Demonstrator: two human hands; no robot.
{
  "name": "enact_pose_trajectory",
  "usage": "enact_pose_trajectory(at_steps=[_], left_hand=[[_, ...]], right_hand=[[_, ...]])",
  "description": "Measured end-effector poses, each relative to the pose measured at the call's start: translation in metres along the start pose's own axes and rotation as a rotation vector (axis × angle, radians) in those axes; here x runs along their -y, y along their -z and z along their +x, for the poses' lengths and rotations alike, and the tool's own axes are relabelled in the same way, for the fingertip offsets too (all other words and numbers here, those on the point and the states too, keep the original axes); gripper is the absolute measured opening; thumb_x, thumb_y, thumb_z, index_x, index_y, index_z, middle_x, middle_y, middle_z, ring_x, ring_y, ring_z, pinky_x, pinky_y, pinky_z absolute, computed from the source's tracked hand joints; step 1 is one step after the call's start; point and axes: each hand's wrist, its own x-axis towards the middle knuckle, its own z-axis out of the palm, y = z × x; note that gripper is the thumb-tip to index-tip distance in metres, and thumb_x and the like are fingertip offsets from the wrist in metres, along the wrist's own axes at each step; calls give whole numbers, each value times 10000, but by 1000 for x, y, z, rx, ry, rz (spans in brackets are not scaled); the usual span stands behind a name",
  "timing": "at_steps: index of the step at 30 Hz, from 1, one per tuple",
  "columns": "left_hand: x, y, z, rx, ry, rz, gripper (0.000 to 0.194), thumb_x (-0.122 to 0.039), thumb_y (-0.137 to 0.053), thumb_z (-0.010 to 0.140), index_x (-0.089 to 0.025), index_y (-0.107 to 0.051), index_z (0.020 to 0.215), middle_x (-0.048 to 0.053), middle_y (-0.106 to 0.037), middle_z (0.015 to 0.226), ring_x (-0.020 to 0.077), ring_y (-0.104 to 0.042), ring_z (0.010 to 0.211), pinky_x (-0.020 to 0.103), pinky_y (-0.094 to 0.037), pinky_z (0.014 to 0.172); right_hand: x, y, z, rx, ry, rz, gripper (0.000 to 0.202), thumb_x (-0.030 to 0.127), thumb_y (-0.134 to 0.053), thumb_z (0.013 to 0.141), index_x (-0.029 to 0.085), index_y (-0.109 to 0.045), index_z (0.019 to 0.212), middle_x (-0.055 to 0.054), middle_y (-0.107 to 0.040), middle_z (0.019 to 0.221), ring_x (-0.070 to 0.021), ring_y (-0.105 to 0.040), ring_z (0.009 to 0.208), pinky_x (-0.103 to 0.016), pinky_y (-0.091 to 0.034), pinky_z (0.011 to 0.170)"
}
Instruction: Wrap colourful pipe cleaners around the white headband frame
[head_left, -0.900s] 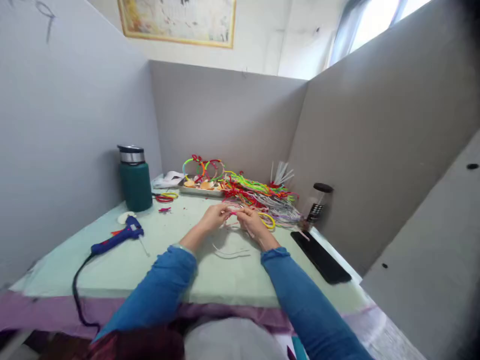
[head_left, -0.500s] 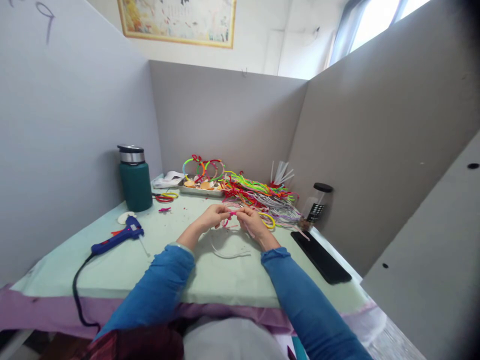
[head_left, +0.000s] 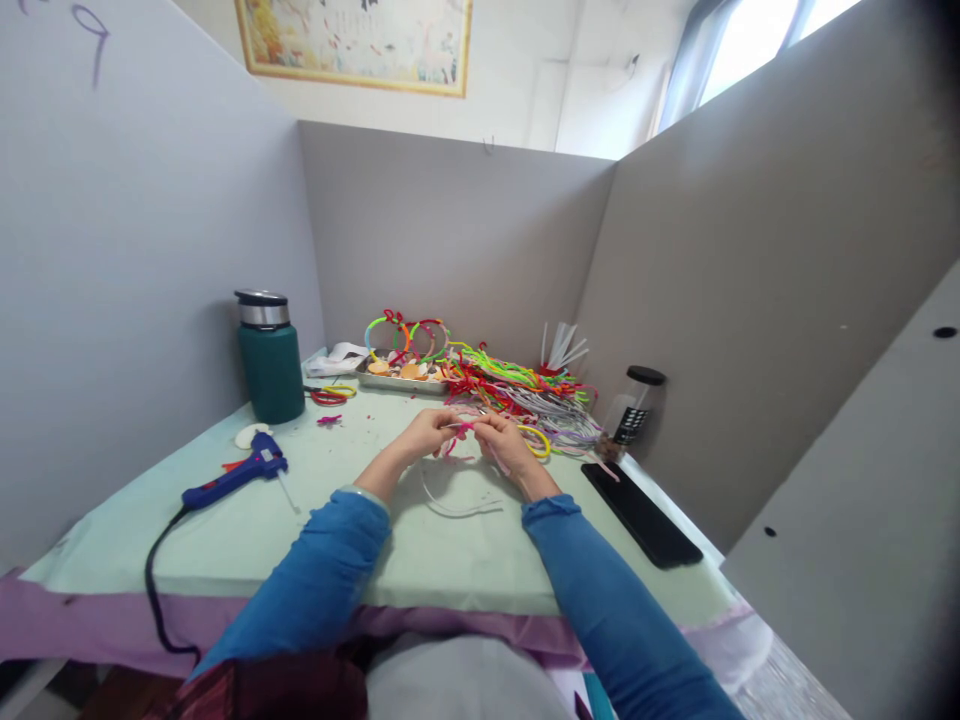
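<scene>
Over the tabletop (head_left: 465, 575), a pink cord (head_left: 466, 427) lies crosswise between the left hand (head_left: 421, 437) and right hand (head_left: 510, 450), the fingers of each pinching a side, neither clearly nearer.

Gray partitions (head_left: 450, 220), bright window (head_left: 750, 55).

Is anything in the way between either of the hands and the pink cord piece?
Nothing visible is. The left hand and right hand both pinch the pink cord piece. The yellow ring sits beside the right hand, and the white strand lies nearer the person; neither comes between.
</scene>
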Motion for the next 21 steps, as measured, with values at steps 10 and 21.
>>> enact_pose_trajectory(at_steps=[10,21], left_hand=[[18,0,9,-237,-339,431,139,-225,-673,744,-187,-746,856,6,-723,772,112,-592,675,200,-404,634],[20,1,9,-226,-401,445,205,-314,-663,779,-224,-753,940,44,-742,909,156,-647,802,225,-440,737]], right_hand=[[1,-2,0,-6,-2,-1,231,369,-704,632,179,-591,699,71,-450,484,-61,-302,396,-222,-201,404],[-1,-1,1,-11,6,4,222,363,-692,644,181,-586,713,77,-443,482,-68,-312,402,-223,-226,403]])
